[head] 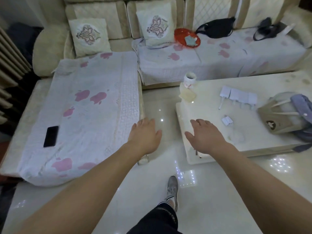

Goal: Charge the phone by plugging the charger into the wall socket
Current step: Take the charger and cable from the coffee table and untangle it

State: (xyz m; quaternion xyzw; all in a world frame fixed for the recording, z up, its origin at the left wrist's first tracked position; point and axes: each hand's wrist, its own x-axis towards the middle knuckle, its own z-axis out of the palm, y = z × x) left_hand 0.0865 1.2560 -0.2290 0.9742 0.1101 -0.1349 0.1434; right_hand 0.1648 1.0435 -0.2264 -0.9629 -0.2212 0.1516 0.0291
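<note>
Reaching forward, left hand (144,132) and right hand (203,135) empty, fingers spread. Small white charger plug (227,120) on pale table (194,115); black slab phone (51,136) well apart on sofa (94,105).

A: The flat rectangular phone (51,136) is glossy black. It lies on a white quilted sofa cover (87,105) printed with pink apple shapes.

B: And the square cushions (89,37)?

A: Pale cream-green, each with a round floral motif in dusty mauve and brown. The round plastic tray (187,38) is bright red-orange, with a pale blue piece on it.

B: The low table?

A: The glossy stone coffee table (211,105) is creamy white; the small plug charger (227,120) is white. The soft fabric bag (215,28) is black, the laced shoe (172,188) grey.
</note>
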